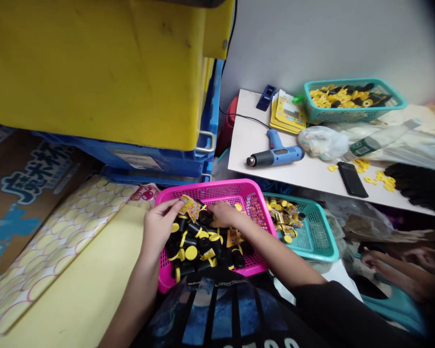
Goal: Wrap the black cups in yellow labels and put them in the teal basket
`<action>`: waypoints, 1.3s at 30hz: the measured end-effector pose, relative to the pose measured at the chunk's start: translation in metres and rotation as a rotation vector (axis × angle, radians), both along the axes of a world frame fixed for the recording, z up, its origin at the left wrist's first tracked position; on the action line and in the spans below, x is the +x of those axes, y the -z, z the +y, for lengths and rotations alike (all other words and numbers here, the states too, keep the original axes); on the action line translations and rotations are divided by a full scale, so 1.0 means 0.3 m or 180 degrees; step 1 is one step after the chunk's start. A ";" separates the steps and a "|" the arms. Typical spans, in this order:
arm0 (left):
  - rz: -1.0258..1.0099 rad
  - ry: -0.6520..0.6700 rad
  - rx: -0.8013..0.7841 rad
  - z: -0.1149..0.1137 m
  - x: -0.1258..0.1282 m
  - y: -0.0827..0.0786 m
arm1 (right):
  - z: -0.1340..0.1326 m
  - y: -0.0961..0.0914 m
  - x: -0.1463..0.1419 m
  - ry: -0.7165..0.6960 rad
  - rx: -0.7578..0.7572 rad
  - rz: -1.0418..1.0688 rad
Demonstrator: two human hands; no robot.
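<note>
One brown cardboard box with blue lettering (50, 212) stood at the left edge, beside one white sheet printed with yellow circles (68, 232) at lower left. At centre, a person's left hand (161, 224) pinched one small orange-and-yellow printed piece (191, 209), thumb and fingers clamped on it, above one pink plastic mesh basket (252, 205). Heaped inside were black cylinders with yellow caps (191, 253), too overlapped to count. The right hand (223, 215) reached among them; its fingertips were hidden, its grip impossible to tell. Right of centre sat one teal mesh basket (313, 234) of small yellow-capped pieces; above, one blue-and-black heat gun (281, 155) lay on a white table (242, 130). One black phone (353, 180) lay farther right, below a second teal basket (344, 115).
</note>
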State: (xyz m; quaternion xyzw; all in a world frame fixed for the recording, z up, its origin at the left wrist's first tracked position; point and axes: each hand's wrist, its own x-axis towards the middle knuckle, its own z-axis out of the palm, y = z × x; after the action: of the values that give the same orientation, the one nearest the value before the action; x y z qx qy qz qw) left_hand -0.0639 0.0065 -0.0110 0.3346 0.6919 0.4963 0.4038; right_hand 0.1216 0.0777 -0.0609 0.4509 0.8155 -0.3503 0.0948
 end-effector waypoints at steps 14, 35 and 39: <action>-0.1054 0.0829 0.0071 -0.016 0.021 0.015 | -0.042 -0.268 0.114 0.1739 -0.1234 0.3520; -0.1006 0.0983 -0.0003 -0.046 0.109 -0.061 | -0.109 -0.192 0.069 0.1359 -0.1017 0.3866; -0.0982 0.0897 0.0244 -0.062 0.135 -0.058 | -0.138 -0.183 0.059 0.1758 -0.2058 0.4163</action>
State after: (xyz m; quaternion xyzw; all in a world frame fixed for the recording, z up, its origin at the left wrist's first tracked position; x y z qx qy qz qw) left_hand -0.0234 -0.0121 0.0065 0.3632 0.5488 0.5063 0.5573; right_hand 0.1393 0.0364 -0.0058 0.2895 0.4212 -0.7762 -0.3692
